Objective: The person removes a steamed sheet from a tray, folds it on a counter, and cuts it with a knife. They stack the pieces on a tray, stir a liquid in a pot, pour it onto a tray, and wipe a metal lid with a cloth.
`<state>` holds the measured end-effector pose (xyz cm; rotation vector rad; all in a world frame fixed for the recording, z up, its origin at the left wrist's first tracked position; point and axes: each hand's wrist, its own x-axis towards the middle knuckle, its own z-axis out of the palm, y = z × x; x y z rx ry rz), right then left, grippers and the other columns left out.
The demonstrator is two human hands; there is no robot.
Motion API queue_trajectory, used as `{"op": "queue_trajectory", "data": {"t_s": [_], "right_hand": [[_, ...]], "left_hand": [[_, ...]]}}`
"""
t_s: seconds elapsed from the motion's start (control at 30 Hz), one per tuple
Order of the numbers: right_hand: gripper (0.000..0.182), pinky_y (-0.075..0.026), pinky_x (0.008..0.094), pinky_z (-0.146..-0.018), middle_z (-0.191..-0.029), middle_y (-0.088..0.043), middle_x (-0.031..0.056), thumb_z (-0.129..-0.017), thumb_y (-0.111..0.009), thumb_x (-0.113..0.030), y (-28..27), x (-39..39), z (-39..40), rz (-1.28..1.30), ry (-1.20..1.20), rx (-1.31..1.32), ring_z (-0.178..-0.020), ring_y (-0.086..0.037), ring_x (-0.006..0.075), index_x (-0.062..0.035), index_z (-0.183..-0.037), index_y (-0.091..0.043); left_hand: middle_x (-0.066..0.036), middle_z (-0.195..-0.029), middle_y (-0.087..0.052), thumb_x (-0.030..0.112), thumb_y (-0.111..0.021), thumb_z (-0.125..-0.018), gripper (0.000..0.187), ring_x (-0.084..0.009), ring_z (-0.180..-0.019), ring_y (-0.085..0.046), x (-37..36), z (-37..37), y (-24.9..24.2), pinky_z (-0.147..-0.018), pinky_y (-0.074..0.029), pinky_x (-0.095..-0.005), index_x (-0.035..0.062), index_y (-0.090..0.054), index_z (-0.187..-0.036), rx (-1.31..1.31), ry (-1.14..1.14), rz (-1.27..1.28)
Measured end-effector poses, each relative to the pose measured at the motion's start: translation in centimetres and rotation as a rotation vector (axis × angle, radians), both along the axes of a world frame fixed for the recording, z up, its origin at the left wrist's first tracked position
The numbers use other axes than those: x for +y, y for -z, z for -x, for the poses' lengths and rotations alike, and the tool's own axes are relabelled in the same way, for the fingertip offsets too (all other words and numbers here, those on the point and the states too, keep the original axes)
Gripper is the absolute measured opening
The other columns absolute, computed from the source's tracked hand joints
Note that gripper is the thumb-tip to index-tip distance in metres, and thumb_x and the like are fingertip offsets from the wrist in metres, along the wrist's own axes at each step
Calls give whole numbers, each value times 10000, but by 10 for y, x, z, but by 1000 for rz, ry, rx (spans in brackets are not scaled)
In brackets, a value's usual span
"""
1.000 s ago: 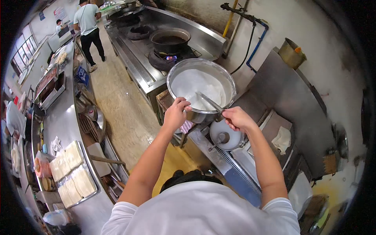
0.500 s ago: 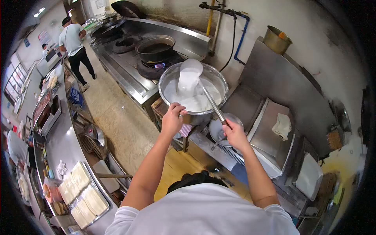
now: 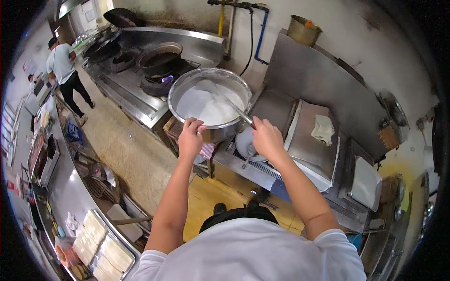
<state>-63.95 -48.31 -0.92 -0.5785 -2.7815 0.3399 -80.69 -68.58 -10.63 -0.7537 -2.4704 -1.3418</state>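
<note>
A large metal pot [image 3: 174,110] of white liquid [image 3: 191,104] stands in front of me, at the end of the stove. With its fingers bent over the near-left rim, my left hand [image 3: 190,139] grips the pot. My right hand [image 3: 267,138] is wrapped round the end of a long-handled ladle [image 3: 233,106] that slants across the pot. The ladle's bowl sits low in the pot, partly in the white liquid, so its underside is hidden. Just below my right hand, a round pale dish [image 3: 248,145] with a small utensil in it rests on the counter.
To the left, a wok [image 3: 160,58] sits near a lit burner on the stove [image 3: 140,100]. A metal cover with a folded cloth [image 3: 322,129] is on the right. A tray of pale flat sheets [image 3: 105,246] lies lower left. A person [image 3: 62,65] stands farther off in the aisle.
The ladle has gone from raised and pouring white liquid down into the pot. My right hand has moved up and left with it. The whole view has shifted; my left hand stays at the rim.
</note>
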Motion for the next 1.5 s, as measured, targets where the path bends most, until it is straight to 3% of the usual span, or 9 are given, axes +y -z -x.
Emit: {"op": "queue_trajectory", "data": {"t_s": [0.2,0.27,0.4,0.47,0.53,0.83,1.0,1.2,1.5], "right_hand": [[256,-549,546,-862,-1081,-681,253,-920,-638,-150,-6,18,31,141,-134,112,-986,-677,467,11,-1119,-646],[424,-547,531,-905,-1112,-672,283,-926,-638,-156,-9,17,23,208,-152,241,-988,-668,478,27,-1306,-593],[536,-542,521,-897,-1093,-685,289,-915,-634,-156,23,45,-16,400,-173,297,-1006,-662,483,17,-1406,-506],[519,-545,506,-886,-1063,-704,272,-902,-649,-174,31,66,-59,481,-121,202,-1008,-667,469,20,-1372,-547],[502,-546,501,-886,-1068,-710,266,-895,-659,-183,60,99,-99,521,-75,151,-1007,-670,464,19,-1347,-576],[521,-533,491,-946,-1125,-708,273,-857,-696,-236,110,286,-243,487,454,111,-1057,-677,440,34,-1297,-627],[556,-528,490,-962,-1165,-691,297,-866,-698,-325,95,396,-228,358,578,154,-1099,-670,445,52,-1270,-641],[628,-528,492,-967,-1198,-685,294,-870,-690,-508,98,455,-171,482,629,-209,-1129,-659,459,31,-1192,-677],[472,-502,506,-1009,-1204,-672,311,-859,-636,-299,125,446,-159,478,754,95,-1138,-649,471,52,-1172,-681]], "left_hand": [[-141,-1327,-618,194,-654,-970,184,-362,-1135,-652,7,-4,4,-940,-530,-428,81,-724,-1098,58,-28,17],[-185,-1341,-597,176,-681,-956,230,-380,-1113,-656,15,-9,5,-938,-528,-450,40,-699,-1141,72,-66,34],[-184,-1262,-604,110,-717,-922,308,-331,-994,-665,53,-67,8,-866,-543,-415,8,-647,-1205,94,-26,-111],[-169,-1199,-614,83,-730,-906,349,-290,-925,-659,83,-109,17,-821,-548,-382,6,-626,-1229,137,87,-205],[-149,-1158,-619,70,-726,-907,320,-248,-870,-643,112,-156,32,-767,-545,-339,14,-636,-1209,-303,194,-132],[-170,-1257,-620,65,-719,-911,330,-270,-899,-692,239,-271,38,-766,-581,-350,25,-653,-1232,-486,601,157],[-157,-1233,-631,51,-709,-926,291,-229,-828,-700,269,-291,41,-684,-566,-313,28,-660,-1211,-519,553,86],[-125,-1173,-647,39,-718,-924,276,-182,-812,-692,253,-314,40,-652,-544,-283,41,-669,-1196,-595,391,30],[-113,-1082,-644,-1,-687,-934,267,-154,-735,-646,217,-328,35,-661,-529,-289,28,-650,-1197,-584,196,58]]}}
